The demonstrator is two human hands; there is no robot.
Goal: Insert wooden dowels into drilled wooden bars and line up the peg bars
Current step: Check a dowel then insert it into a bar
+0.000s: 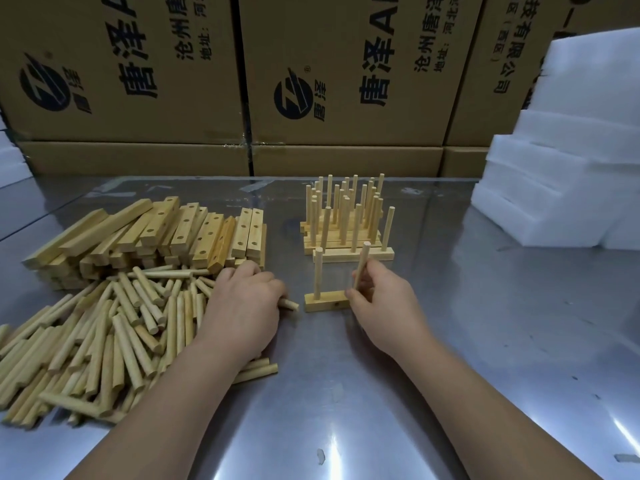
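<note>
A short drilled wooden bar (323, 301) lies on the metal table in front of me, with one dowel (317, 271) standing upright in its left hole. My right hand (377, 299) pinches a second dowel (362, 263), tilted slightly, over the bar's right end, which the fingers hide. My left hand (244, 299) grips a dowel (290, 304) lying flat, its tip poking out to the right, beside the loose dowel pile (104, 341). Behind the bar stand several finished peg bars (346, 220) in rows.
A stack of drilled bars (156, 233) lies at the left behind the dowel pile. White foam blocks (561, 168) stand at the right. Cardboard boxes (311, 81) form a wall along the table's far edge.
</note>
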